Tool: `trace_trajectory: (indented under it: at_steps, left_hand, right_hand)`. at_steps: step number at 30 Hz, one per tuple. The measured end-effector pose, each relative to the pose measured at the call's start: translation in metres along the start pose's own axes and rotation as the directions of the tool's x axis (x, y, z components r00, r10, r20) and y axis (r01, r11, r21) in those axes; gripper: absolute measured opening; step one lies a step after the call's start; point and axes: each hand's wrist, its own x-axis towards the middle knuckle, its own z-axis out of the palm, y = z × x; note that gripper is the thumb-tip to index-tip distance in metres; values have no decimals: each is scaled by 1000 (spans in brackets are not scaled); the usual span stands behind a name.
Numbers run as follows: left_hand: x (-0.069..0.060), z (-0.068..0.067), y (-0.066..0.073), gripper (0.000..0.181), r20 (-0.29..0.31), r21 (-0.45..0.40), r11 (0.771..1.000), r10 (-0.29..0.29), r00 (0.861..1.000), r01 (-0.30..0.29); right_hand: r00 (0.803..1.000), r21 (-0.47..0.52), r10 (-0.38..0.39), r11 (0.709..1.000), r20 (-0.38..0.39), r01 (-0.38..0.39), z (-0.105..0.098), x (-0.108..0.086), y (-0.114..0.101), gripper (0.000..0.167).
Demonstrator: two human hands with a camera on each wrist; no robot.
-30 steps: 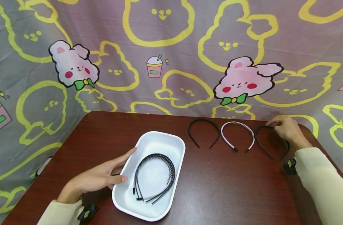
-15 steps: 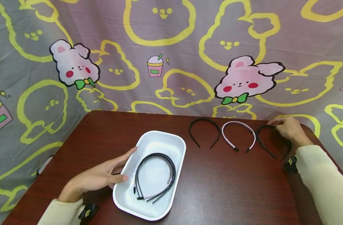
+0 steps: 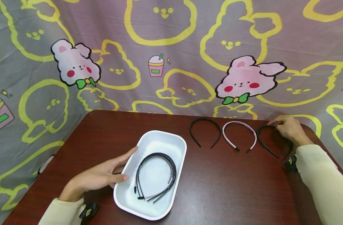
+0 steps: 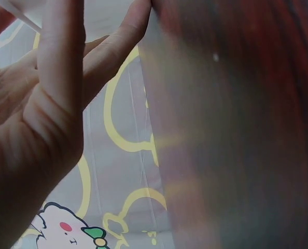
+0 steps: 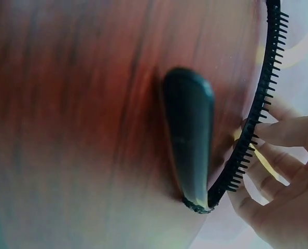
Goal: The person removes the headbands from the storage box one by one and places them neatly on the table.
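At the far right of the table my right hand (image 3: 289, 129) pinches the arch of a black headband (image 3: 264, 146). In the right wrist view, small comb teeth line that headband (image 5: 255, 116), and my fingers (image 5: 283, 135) meet the band. My left hand (image 3: 101, 176) holds the left rim of a white rectangular tray (image 3: 155, 175), thumb over the edge; its other fingers are partly hidden. Several black and pinkish headbands (image 3: 174, 168) lie stacked inside. Left of the gripped headband lie a pale pink headband (image 3: 229, 143) and another black headband (image 3: 191, 132).
The dark red wooden table (image 3: 230, 187) ends at the back against a grey-pink curtain (image 3: 171, 93) with yellow outlines and rabbit prints. The headbands outside the tray form a row near that back edge.
Under my right hand, the black headband's free ends have swung slightly to the right. My left hand and the tray keep their place; the head view has shifted a little.
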Motion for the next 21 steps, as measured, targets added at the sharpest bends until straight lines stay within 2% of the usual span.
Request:
trace_trajectory:
  at_steps: [11,21]
  left_hand:
    - [1,-1,-1,91,-4,13,1000,4,1000,-4]
    - [1,-1,1,92,-7,2,1000,2,1000,-2]
  right_hand:
    - [1000,0,-12,1000,0,12,0,0,4,24]
    - [999,31,34,999,16,-34,0,-1,0,24]
